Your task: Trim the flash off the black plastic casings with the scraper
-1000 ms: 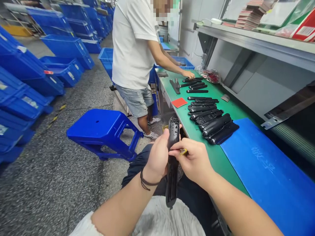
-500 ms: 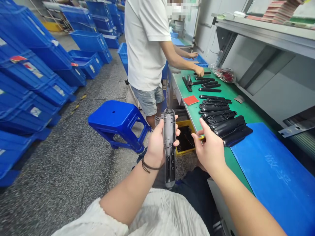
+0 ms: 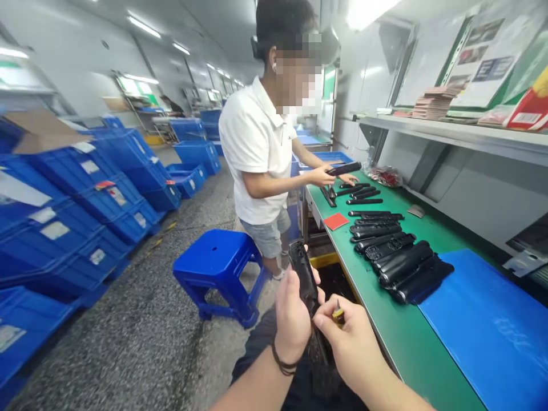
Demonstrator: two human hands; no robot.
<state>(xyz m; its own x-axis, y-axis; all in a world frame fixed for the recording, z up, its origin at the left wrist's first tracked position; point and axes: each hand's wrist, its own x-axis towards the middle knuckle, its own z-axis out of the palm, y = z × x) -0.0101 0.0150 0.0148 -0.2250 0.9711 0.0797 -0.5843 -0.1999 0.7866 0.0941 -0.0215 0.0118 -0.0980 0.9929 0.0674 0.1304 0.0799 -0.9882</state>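
Note:
My left hand [image 3: 293, 311] is wrapped round a long black plastic shell [image 3: 305, 277], held upright and slightly tilted above my lap. The shell's ribbed inner side shows near its top. Against the shell's lower right edge are the pinched fingertips of my right hand [image 3: 349, 337]. A small yellow tool [image 3: 338, 314] with a short pointed tip sits in the fingers of that hand. Many similar black parts [image 3: 405, 262] lie in a row on the green table [image 3: 363, 291] to the right.
A person [image 3: 261, 137] stands ahead at the table holding a black part [image 3: 345, 168]. A blue stool [image 3: 214, 251] is left of my hands. Yellow bin [image 3: 320, 261] below the table edge, blue mat [image 3: 483, 319] at right, red card [image 3: 336, 221], stacked blue crates [image 3: 64, 228] at left.
The view has tilted up. My right hand has come in against the shell, which has turned and tilted. The person ahead has straightened and now holds a black part above the table.

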